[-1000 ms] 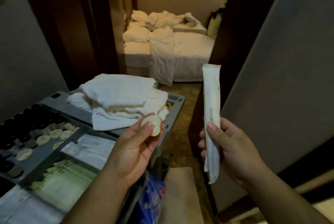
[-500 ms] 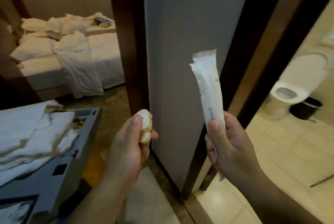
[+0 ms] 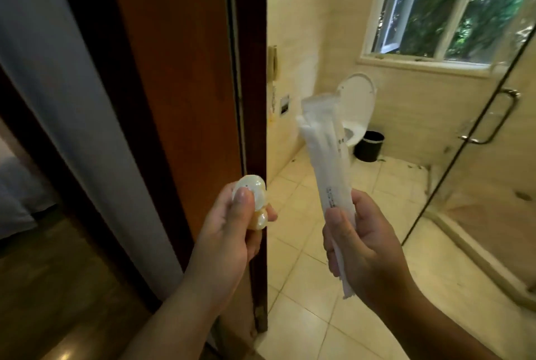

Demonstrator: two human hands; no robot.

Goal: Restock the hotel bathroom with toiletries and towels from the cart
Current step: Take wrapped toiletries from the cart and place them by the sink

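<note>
My left hand (image 3: 229, 232) pinches small round cream soap packets (image 3: 255, 200) between thumb and fingers, held up in front of the wooden door edge. My right hand (image 3: 362, 246) grips the lower part of long white wrapped sachets (image 3: 327, 156), which stand nearly upright and lean slightly left. Both hands are at chest height in the bathroom doorway. The cart and towels are out of view.
The brown wooden door (image 3: 179, 69) stands open on the left. Ahead are a toilet (image 3: 358, 107) with its lid up, a black bin (image 3: 369, 146), a window (image 3: 452, 5) and a glass shower door with handle (image 3: 499, 116) on the right. The floor is cream tile (image 3: 313, 287).
The view has swung right from the cart and bedroom to the bathroom doorway. Both hands keep the same hold on their items.
</note>
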